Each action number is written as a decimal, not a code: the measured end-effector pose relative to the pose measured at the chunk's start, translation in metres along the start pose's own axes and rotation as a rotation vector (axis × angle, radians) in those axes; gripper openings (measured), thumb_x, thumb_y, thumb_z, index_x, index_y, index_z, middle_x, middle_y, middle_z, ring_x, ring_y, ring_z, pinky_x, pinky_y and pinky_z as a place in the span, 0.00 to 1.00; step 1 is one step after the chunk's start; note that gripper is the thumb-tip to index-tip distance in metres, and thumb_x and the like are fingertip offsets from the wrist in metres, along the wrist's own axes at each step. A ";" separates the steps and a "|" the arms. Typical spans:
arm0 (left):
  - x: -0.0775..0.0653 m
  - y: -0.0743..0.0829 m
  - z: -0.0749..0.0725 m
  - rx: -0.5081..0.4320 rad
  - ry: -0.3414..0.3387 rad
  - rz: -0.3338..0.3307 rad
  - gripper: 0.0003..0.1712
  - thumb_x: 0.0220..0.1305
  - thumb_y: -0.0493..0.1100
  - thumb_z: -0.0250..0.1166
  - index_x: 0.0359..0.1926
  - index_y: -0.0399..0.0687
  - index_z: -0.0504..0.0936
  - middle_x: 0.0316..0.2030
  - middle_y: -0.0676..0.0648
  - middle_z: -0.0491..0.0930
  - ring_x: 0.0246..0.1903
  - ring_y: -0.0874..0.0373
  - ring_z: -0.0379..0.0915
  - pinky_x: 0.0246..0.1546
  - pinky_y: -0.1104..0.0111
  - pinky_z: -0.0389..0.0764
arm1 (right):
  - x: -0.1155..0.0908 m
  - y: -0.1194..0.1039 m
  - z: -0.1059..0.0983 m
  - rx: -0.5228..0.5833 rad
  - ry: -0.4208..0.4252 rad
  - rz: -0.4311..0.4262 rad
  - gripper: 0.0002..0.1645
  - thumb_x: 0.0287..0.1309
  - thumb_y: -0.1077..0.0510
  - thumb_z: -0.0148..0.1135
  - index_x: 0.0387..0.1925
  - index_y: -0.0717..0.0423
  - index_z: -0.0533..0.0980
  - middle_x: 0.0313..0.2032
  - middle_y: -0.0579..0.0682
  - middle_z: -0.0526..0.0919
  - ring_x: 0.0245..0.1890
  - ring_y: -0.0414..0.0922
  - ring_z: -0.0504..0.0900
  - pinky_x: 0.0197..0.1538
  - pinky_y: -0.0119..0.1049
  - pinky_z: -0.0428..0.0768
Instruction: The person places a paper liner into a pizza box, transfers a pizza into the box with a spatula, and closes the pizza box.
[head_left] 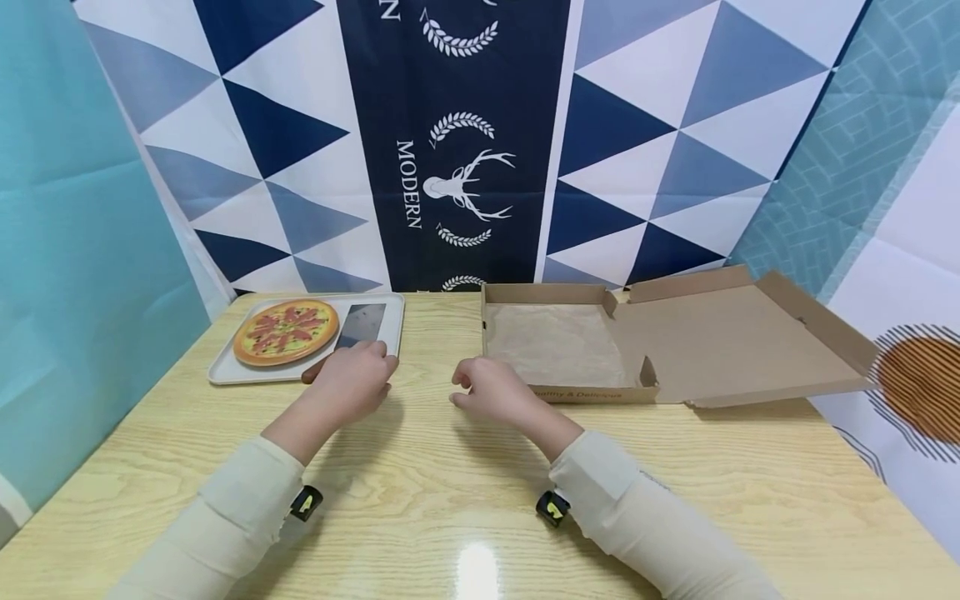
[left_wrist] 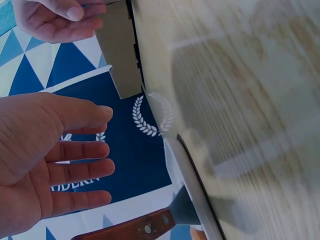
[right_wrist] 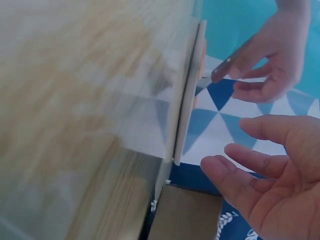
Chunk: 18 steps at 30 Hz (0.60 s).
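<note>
My left hand (head_left: 354, 379) hovers over the wooden handle of a spatula (head_left: 363, 323), whose broad metal blade lies on a white tray (head_left: 395, 321). In the left wrist view its fingers are loosely extended and apart from the spatula handle (left_wrist: 131, 227). Beside the blade sits a pizza (head_left: 286, 332) with red and green toppings. My right hand (head_left: 495, 390) is held above the table near the front left corner of an open cardboard pizza box (head_left: 585, 393). Its fingers, slightly bent and holding nothing, show in the right wrist view, where the right hand (right_wrist: 275, 180) is close.
A brown paper liner (head_left: 555, 346) covers the box's bottom. The box lid (head_left: 727, 333) is folded out flat toward the right edge of the wooden table (head_left: 435, 500). Behind the table hangs a patterned cloth (head_left: 465, 167).
</note>
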<state>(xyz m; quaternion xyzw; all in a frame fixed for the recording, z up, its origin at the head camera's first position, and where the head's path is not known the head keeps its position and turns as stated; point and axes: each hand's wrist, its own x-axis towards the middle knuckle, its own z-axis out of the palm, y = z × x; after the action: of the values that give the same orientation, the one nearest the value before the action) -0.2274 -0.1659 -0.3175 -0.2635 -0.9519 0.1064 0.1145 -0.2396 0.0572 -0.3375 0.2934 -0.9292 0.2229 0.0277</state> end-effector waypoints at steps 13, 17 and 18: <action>0.003 -0.008 -0.005 -0.037 -0.023 -0.002 0.10 0.56 0.43 0.73 0.37 0.44 0.82 0.31 0.44 0.74 0.32 0.47 0.74 0.28 0.55 0.79 | 0.034 -0.005 0.017 0.026 -0.080 0.121 0.15 0.58 0.57 0.67 0.44 0.62 0.81 0.38 0.52 0.83 0.42 0.47 0.80 0.49 0.40 0.78; 0.003 -0.010 -0.008 -0.054 -0.054 -0.023 0.11 0.58 0.44 0.72 0.39 0.44 0.83 0.33 0.44 0.75 0.34 0.47 0.75 0.30 0.55 0.79 | 0.046 -0.008 0.022 0.020 -0.079 0.149 0.16 0.58 0.57 0.67 0.45 0.63 0.81 0.39 0.52 0.83 0.42 0.46 0.80 0.50 0.40 0.78; 0.003 -0.010 -0.008 -0.057 -0.059 -0.027 0.12 0.58 0.44 0.72 0.39 0.44 0.83 0.33 0.43 0.75 0.34 0.47 0.75 0.30 0.55 0.79 | 0.049 -0.009 0.024 0.019 -0.080 0.153 0.16 0.58 0.57 0.67 0.45 0.63 0.81 0.39 0.52 0.83 0.42 0.46 0.80 0.50 0.40 0.78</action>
<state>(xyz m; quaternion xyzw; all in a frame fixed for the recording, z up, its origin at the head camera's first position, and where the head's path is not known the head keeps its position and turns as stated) -0.2322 -0.1718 -0.3063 -0.2506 -0.9609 0.0856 0.0803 -0.2727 0.0142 -0.3465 0.2303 -0.9471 0.2215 -0.0292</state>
